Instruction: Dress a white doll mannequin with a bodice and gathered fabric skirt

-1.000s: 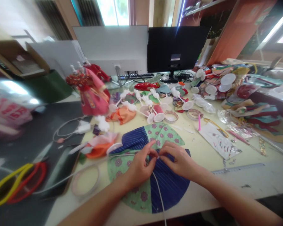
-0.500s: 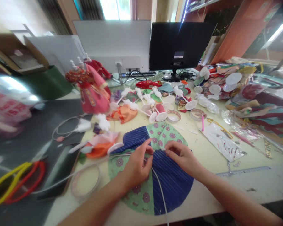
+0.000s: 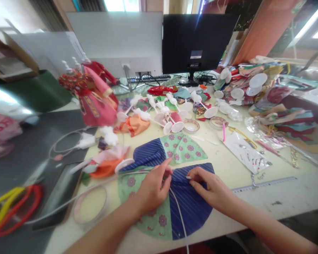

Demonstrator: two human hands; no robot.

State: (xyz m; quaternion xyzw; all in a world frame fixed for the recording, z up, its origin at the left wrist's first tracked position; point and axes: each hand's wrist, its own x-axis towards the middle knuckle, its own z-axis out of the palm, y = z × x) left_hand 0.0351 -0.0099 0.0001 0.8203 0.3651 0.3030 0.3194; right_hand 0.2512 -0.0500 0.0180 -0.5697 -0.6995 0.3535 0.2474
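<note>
Well beyond the fingers of the left hand (image 3: 156, 187) and right hand (image 3: 209, 185), a white monitor (image 3: 116, 38) and a black monitor (image 3: 198, 44) stand on a pale table (image 3: 214, 155). In the head view, a patchwork cloth (image 3: 193, 201) lies spread beneath the fingers. It should handle as light, soft and limp, hardly fragile, but apt to slide and crease; a pinch at an edge close to the fingertips seems the best hold. The left fingers are curled loosely near its centre; what they grip, if anything, I cannot tell. The right thumb and forefinger pinch a tiny white piece (image 3: 188, 177). The cloth is roughly round: navy panels with pale stripes alternate with green ones bearing purplish flowers. Beyond the left fingers the navy is rumpled; just beyond the right fingertips, an open slit parts green from navy. A white cable (image 3: 178, 208) passes by the left fingers and runs across the cloth.
</note>
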